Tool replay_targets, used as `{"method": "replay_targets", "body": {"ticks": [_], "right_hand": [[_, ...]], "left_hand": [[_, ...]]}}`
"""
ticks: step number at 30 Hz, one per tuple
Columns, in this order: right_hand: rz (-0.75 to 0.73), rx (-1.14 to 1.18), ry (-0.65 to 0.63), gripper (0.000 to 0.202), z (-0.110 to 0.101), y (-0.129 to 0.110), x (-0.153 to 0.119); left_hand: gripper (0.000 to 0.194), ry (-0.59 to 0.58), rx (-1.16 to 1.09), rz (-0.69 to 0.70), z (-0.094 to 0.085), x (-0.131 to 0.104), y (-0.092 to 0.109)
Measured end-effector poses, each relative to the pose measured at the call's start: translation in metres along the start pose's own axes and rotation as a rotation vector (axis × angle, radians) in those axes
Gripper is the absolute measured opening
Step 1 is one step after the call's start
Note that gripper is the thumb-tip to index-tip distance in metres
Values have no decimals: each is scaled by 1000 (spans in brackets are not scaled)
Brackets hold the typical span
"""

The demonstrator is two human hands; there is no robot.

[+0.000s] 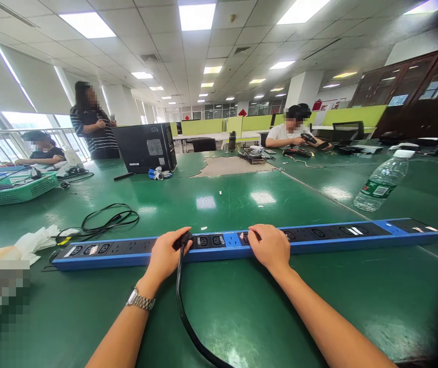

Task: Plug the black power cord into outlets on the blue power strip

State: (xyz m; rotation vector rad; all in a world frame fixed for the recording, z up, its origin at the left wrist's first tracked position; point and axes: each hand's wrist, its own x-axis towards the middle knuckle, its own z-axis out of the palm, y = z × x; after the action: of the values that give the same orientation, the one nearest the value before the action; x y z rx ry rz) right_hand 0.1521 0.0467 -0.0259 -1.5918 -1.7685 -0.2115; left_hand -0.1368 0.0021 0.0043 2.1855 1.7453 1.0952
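A long blue and black power strip (233, 240) lies across the green table, its sockets facing up. My left hand (165, 254) is closed around a black plug (184, 239) at the strip, left of its middle. From that plug a thick black cable (182, 306) runs down toward the bottom edge. Whether the plug is fully seated in a socket is hidden by my fingers. Resting on the strip right of its blue middle section, my right hand (270, 248) has its fingers curled in, and what they hold, if anything, cannot be seen.
Beyond the strip's left end lies a coiled black cord (111, 220). A water bottle (382, 181) stands tilted in view at the right. Farther back are a black computer case (144, 148), a green basket (23, 189) and several people, one holding a power drill (309, 138).
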Motion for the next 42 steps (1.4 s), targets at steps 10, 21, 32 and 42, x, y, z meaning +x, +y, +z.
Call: {"method": "replay_targets", "body": {"ticks": [10,21,32,42], "right_hand": [[-4,6,6,27,-1,-1,0],[5,-8,10,27,0,-1,0],[-39,-14,32,26,-1,1,1],[-27,-9,17,24,-3,-1,1]], "left_hand": [[35,-11,-11,9,0,0,0],[27,151,-222,20,-2,3,10],[27,-37,-202,94,74,22,91],[32,-117,-14,136,75,27,90]]}}
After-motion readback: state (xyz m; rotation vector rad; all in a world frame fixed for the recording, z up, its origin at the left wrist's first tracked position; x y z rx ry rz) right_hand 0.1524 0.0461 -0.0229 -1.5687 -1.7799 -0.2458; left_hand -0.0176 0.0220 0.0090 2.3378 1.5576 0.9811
